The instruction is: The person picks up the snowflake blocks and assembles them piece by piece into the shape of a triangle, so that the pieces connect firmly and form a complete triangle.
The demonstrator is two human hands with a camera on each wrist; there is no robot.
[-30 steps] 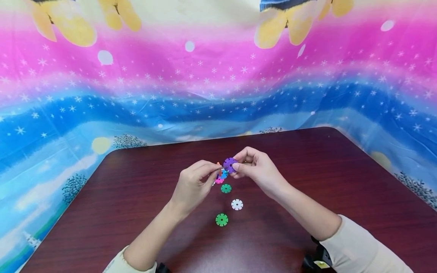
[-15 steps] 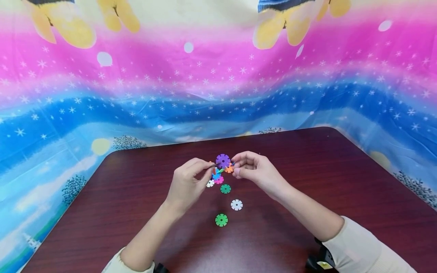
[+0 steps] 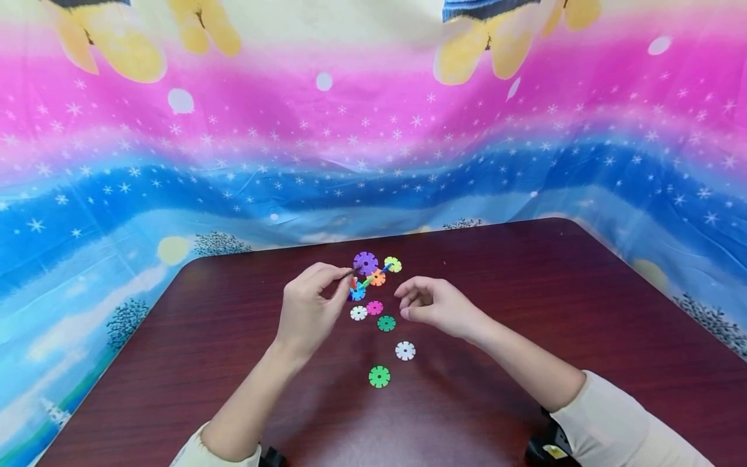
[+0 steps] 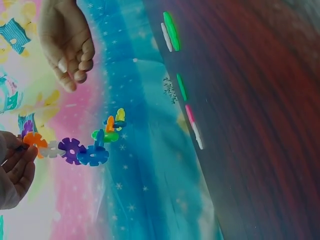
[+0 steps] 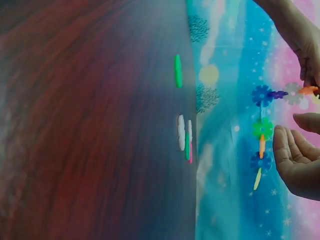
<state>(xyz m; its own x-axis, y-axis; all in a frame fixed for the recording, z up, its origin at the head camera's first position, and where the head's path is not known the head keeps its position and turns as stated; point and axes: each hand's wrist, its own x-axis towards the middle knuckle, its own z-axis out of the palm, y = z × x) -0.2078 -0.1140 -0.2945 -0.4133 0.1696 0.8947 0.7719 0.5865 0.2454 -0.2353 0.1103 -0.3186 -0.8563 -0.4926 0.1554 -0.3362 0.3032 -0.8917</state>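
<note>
My left hand (image 3: 309, 308) pinches one end of a chain of interlocked notched plastic discs and holds it above the table. Near its fingertips in the left wrist view are an orange disc (image 4: 34, 142) and a small purple disc (image 4: 27, 127). Farther along come a translucent disc (image 4: 51, 149), a purple disc (image 4: 72, 150) and a blue disc (image 4: 93, 156). A yellow disc (image 4: 120, 116) ends the far side. To the right of the chain, my right hand (image 3: 446, 311) hovers with loosely bent fingers, touching nothing.
Loose discs lie on the dark wooden table (image 3: 233, 363): a white one (image 3: 358, 313), a pink one (image 3: 375, 308), a dark green one (image 3: 386, 323), another white one (image 3: 405, 351) and a bright green one (image 3: 379, 376). A printed cloth (image 3: 362, 130) hangs behind the table.
My right hand has let go of the chain and moved slightly down. The left hand has shifted left with the chain, which has turned so that more of its discs show.
</note>
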